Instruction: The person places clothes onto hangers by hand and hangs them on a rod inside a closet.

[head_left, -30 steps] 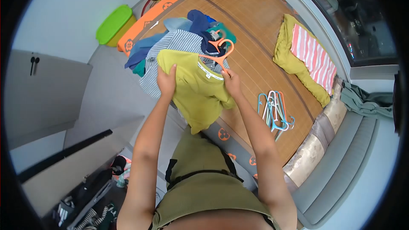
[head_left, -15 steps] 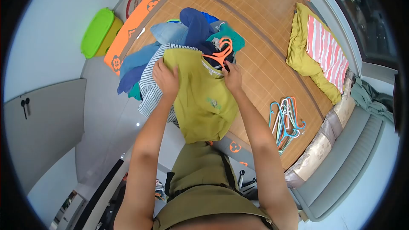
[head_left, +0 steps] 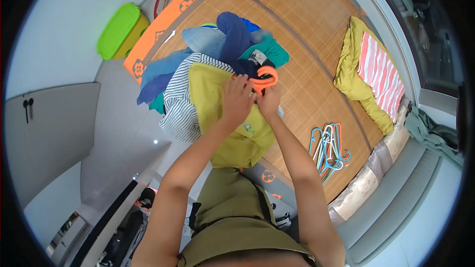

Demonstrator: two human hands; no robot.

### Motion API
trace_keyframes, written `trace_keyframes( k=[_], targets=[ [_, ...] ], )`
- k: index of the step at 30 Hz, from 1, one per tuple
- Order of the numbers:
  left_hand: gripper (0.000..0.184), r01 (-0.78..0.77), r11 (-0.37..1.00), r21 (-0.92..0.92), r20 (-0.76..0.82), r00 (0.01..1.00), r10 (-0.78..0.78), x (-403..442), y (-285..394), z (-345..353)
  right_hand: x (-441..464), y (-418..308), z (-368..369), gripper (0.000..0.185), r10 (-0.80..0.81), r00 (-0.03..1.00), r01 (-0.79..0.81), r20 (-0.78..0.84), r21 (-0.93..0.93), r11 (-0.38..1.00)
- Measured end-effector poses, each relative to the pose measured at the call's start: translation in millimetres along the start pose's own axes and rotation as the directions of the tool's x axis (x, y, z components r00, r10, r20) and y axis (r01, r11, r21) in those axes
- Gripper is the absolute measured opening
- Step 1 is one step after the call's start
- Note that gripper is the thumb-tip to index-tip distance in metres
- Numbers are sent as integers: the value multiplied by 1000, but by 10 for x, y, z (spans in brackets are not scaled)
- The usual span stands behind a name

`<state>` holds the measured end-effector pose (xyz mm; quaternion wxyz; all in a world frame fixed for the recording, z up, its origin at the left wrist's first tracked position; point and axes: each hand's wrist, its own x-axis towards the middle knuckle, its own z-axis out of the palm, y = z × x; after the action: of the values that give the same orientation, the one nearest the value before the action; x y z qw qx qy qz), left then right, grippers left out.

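Observation:
A yellow-green shirt with a small print hangs over the mat's near edge, its lower part in front of me. An orange clothes hanger is at its neck, with hook and several stacked curves showing. My left hand lies at the collar beside the hanger, fingers bent onto the shirt; the fabric under them is hidden. My right hand is closed around the hanger's lower part at the collar. Beneath the shirt is a striped black-and-white garment.
A heap of clothes lies behind the shirt on the bamboo mat. Several coloured hangers lie to the right. Folded yellow and striped clothes rest at the far right. A green-lidded bin stands left of the bed.
My left hand has moved right from the shirt's shoulder to the collar, close to my right hand. The hanger has tilted and moved lower with my right hand.

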<state>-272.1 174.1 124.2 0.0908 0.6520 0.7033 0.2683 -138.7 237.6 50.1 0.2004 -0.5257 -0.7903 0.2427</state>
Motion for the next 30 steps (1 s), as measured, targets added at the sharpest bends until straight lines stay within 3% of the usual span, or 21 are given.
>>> trace_keyframes(
  k=[1, 5, 7, 10, 11, 13, 14, 17, 20, 21, 24, 30],
  targets=[
    [46, -25, 998, -64, -36, 999, 22, -8, 127, 18, -70, -84, -44, 26, -65, 994, 73, -87, 89, 993],
    [34, 109, 977, -185, -143, 980, -137, -160, 586, -52, -394, -551, -400, 24, 31, 979, 22, -202, 259, 966],
    [28, 74, 939, -337, -251, 954, -165, -305, 757, -167, -561, -618, -430, 23, -86, 972, 127, -217, 186, 974],
    [20, 313, 640, -702, -100, 846, -523, -638, 1145, -495, -837, -805, -634, 24, -201, 973, 222, -115, 220, 950],
    [19, 278, 614, -738, -133, 833, -537, -754, 1262, -617, -956, -889, -745, 25, -229, 972, 236, -58, 254, 938],
    [18, 193, 568, -800, -205, 802, -561, -1015, 1460, -870, -1208, -1034, -968, 30, -456, 883, 464, -113, 64, 883],
    [18, 140, 562, -815, -269, 767, -582, -1138, 1526, -966, -1332, -1119, -1074, 33, -565, 815, 566, -129, -33, 824],
    [22, -28, 505, -862, -408, 629, -661, -1538, 1634, -1239, -1772, -1520, -1509, 45, -648, 761, 648, -35, -4, 761],
    [25, 23, 616, -787, -508, 543, -669, -2023, 1746, -1686, -2219, -1825, -1703, 53, -678, 730, 675, 84, 66, 735],
    [25, 6, 596, -803, -510, 512, -691, -2176, 1795, -1795, -2330, -1928, -1721, 45, -698, 704, 686, 135, 127, 717],
    [23, 0, 698, -716, -635, 414, -652, -2645, 1808, -2093, -2608, -2223, -1632, 37, -809, 540, 776, 234, 233, 586],
    [22, -59, 738, -672, -740, 79, -668, -3513, 1799, -2773, -3222, -3064, -1612, 34, -941, 223, 866, 256, 391, 312]
  ],
)
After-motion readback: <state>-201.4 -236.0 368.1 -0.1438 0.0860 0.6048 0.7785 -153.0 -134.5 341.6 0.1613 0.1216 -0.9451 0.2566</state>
